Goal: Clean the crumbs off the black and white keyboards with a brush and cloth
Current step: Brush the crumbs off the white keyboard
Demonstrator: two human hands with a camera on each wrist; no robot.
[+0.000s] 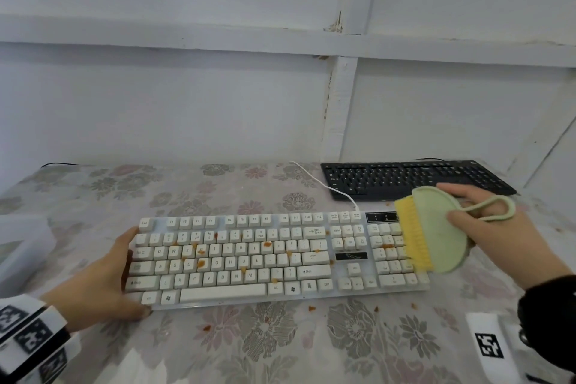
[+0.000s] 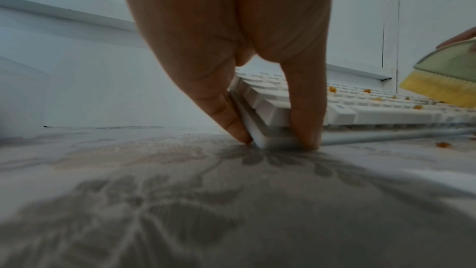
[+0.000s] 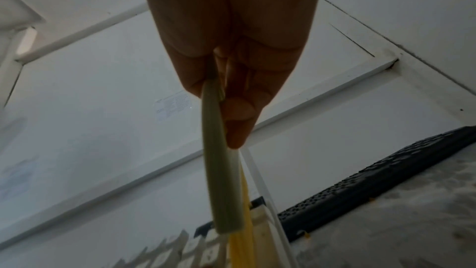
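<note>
The white keyboard lies across the middle of the table with orange crumbs scattered over its keys. My left hand holds its left end; in the left wrist view thumb and finger pinch the near left corner. My right hand grips a green brush whose yellow bristles rest on the number pad at the right end. The brush also shows edge-on in the right wrist view. The black keyboard lies at the back right. No cloth is in view.
A floral tablecloth covers the table, with loose crumbs in front of the white keyboard. A white cable runs from it toward the back. A white box stands at the left edge. White wall panels rise close behind.
</note>
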